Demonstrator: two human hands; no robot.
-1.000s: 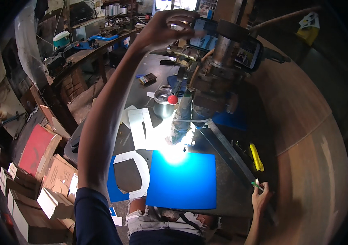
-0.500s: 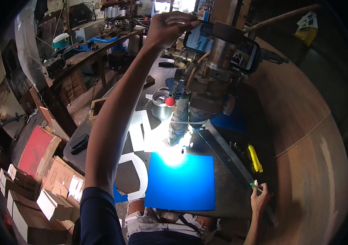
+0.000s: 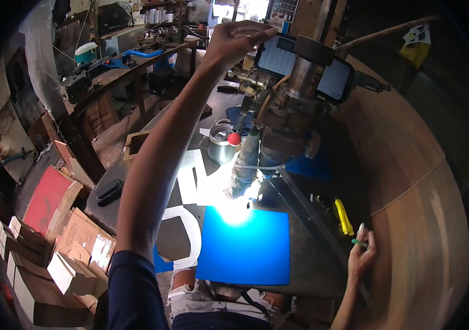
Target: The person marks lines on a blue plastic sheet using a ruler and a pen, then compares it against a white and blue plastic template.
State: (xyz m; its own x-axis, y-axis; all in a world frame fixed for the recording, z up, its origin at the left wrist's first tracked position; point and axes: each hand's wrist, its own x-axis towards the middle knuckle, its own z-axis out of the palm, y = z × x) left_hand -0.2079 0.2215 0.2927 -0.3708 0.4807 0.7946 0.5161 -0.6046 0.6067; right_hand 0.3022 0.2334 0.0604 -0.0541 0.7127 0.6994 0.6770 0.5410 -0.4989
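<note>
A phone [image 3: 303,66] mounted on the machine head [image 3: 284,126] at twelve o'clock is touched by the left hand [image 3: 237,41] (fingers curled open). A green pen [image 3: 359,242] is pinched by the right hand [image 3: 362,256] at four o'clock. Screen operation seems underway; careful tapping is called for next.

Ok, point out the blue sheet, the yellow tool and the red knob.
blue sheet [image 3: 244,245]: head view, middle of its face.
yellow tool [image 3: 344,216]: head view, middle of its yellow length.
red knob [image 3: 234,139]: head view, centre of the ball.
</note>
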